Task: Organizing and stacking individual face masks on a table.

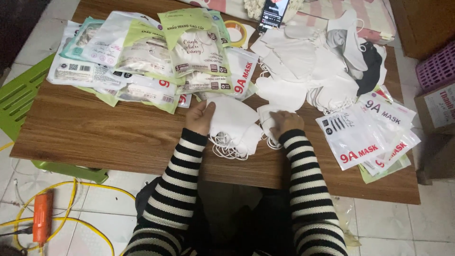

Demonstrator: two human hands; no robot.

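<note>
Resting near the front edge of the wooden table [95, 132], a small stack of white face masks [234, 124] with thin ear loops trailing toward the body. Left hand [200, 117] pressed on the stack's left side, fingers bent loosely over the top mask, thumb against its edge. Right hand [284, 122] curled on the stack's right side, fingers tucked down onto a second white mask [266, 118] just beside the first; whether anything is actually pinched inside that hand, cannot tell. Both forearms in black-and-white striped sleeves [182, 175], coming up from the bottom of the view.

Behind the right hand, a loose heap of more white masks [303, 66], with 1 black mask [372, 71] at its right edge. To the right of the heap, a fan of flat white pouches with red lettering [367, 132], overlapping each other and reaching the table's right side. Behind the left hand, a wide pile of filled packets in green and white [151, 61], spread across the table's back left. A roll of yellow tape [237, 31] lying flat just behind that pile, and a phone [272, 14] with a lit screen leaning at the table's far edge.

On the tiled floor at lower left, an orange tool [41, 218] among yellow cables [80, 189]. A green slatted crate [19, 95] partly under the table's left side. A purple basket [438, 66] and a cardboard box [438, 109] at far right.
</note>
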